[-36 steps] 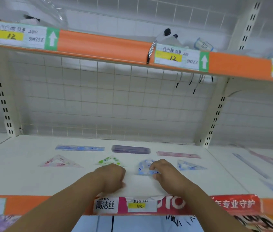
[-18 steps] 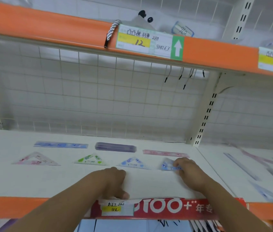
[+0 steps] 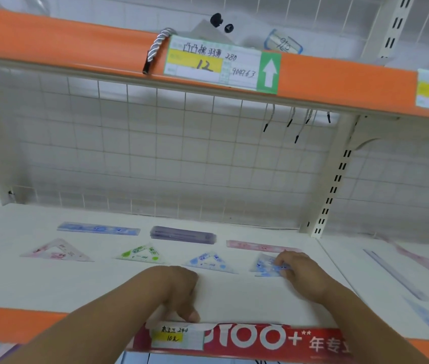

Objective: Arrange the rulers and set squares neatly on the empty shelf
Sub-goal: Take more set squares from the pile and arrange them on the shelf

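View: head camera, the only view supplied.
Change, right hand: a second ago the right hand (image 3: 302,274) was on the blue set square (image 3: 209,262). It has since been moved one place rightward and is now laid on the rightmost set square (image 3: 266,267).
Change, left hand: none noted. The left hand (image 3: 176,287) is rested near the front of the shelf (image 3: 50,285), fingers curled under, nothing held, thumb down by the front lip.
Meaning for task: the blue set square is judged placed. The last piece of the front row is judged to be under adjustment, so the layout looks nearly complete.
Right hand state: bent fingers are set over the right corner of the rightmost set square. Pinched or merely pressed flat cannot be told.
Front row, left to right: pink set square (image 3: 57,252), green set square (image 3: 141,254), blue set square, rightmost set square, each apart from the next.
Back row: blue ruler (image 3: 98,228), purple ruler stack (image 3: 183,234), pink ruler (image 3: 260,246), all lying flat.
Hidden: the right part of the rightmost set square is covered by the fingers, so its alignment cannot be checked.
Hard to make out: printed markings are blurred. The count in the purple ruler stack is not resolved. Rulers in the neighbouring bay (image 3: 392,274) are cut off at the frame edge.
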Available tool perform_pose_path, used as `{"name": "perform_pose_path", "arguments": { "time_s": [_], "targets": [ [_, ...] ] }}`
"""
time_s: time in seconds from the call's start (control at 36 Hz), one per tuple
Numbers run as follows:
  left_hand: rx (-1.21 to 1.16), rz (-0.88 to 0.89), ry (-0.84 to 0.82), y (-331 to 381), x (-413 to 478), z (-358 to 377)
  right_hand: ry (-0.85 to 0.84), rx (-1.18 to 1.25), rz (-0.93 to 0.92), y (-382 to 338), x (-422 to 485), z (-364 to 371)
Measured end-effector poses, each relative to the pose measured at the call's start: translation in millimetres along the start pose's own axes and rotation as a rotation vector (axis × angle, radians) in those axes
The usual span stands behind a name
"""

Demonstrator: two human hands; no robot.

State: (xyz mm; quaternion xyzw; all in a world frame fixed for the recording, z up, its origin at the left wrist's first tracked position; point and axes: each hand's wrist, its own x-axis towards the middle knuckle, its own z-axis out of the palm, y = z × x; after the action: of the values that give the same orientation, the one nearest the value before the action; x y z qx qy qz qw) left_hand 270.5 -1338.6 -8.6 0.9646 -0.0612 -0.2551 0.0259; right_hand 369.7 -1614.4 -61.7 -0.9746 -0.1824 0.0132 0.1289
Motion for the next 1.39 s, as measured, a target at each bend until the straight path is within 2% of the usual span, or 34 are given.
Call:
{"name": "perform_pose_path", "arguments": {
  "time_s": [0.61,0.81,0.89,1.06,1.39],
  "targets": [
    [0.085,-0.027,-0.042,2.5,7.4,-2.8,-0.016,0.009,0.022,4.6,-7.2,-1.8],
    [0.07,-0.019,-0.02,-0.1,8.1,1.3,0.129,-0.065,-0.022,-19.9,-10.8,-3.2],
    [0.062,-0.008,-0.003,-0.8,7.3,2.5,0.124,-0.122,-0.024,-47.1,-21.2,-3.4],
    [0.027,0.027,0.137,1.1,3.2,8.0,0.073,-0.19,-0.002,-84.0,-39.2,0.9],
    [0.094,0.063,0.359,3.7,-27.0,11.9,0.091,-0.141,0.157,-101.5,-82.9,-12.0]
  ]
}}
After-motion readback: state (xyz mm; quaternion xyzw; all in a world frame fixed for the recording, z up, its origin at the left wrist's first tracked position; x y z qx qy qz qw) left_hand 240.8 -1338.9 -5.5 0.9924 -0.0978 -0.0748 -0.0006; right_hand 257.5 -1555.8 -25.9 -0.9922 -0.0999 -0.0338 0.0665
